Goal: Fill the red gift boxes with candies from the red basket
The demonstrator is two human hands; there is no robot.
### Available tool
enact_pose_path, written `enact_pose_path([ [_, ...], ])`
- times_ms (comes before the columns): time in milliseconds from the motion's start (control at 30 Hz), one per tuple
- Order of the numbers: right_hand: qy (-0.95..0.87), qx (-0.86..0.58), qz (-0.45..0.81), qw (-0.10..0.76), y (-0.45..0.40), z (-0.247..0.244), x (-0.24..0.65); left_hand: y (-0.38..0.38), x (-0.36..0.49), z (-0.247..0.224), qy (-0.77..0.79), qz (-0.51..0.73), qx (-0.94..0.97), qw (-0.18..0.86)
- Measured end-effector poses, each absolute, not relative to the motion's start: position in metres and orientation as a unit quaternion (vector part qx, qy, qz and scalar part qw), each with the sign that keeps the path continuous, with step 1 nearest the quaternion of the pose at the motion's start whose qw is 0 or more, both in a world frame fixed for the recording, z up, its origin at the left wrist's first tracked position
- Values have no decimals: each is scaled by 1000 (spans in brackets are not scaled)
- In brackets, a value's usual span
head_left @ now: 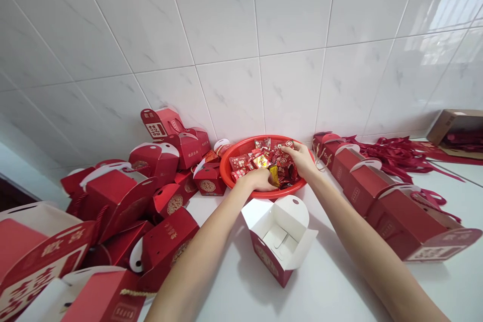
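Observation:
A red plastic basket (226,170) full of wrapped candies stands against the wall. My left hand (260,179) reaches over its near rim, with fingers bent around a gold-wrapped candy (273,176). At the basket's right side, my right hand (302,158) pinches a dark red candy packet (287,145) between thumb and fingers. A red and white candy packet (261,161) lies on the pile between both hands. Just below the basket, between my forearms, an open gift box (269,256) shows its white inside, its flaps spread and no candy visible in it.
Red gift boxes (166,241) are heaped on the left. More red boxes (411,221) stand in a row on the right. Behind them lie dark red ribbons (396,156) and a cardboard box (445,126). A tiled wall (290,85) closes off the white table (324,292).

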State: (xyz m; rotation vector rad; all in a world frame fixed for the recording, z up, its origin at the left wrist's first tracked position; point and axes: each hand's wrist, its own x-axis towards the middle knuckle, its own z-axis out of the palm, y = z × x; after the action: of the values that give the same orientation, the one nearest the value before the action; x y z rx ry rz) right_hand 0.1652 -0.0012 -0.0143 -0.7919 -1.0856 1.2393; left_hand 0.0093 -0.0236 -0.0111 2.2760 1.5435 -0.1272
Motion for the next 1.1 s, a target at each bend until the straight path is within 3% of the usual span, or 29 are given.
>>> enact_pose_path([
  [533,-473,-345,535,609,-3,-13,165,-19,9,-10,441,-54,845,298],
  [967,-482,-341,524,614,1,-14,164,-10,20,-10,485,-76,828,272],
  [1100,-490,-341,516,614,2,-16,165,-6,27,-13,541,-98,806,218],
])
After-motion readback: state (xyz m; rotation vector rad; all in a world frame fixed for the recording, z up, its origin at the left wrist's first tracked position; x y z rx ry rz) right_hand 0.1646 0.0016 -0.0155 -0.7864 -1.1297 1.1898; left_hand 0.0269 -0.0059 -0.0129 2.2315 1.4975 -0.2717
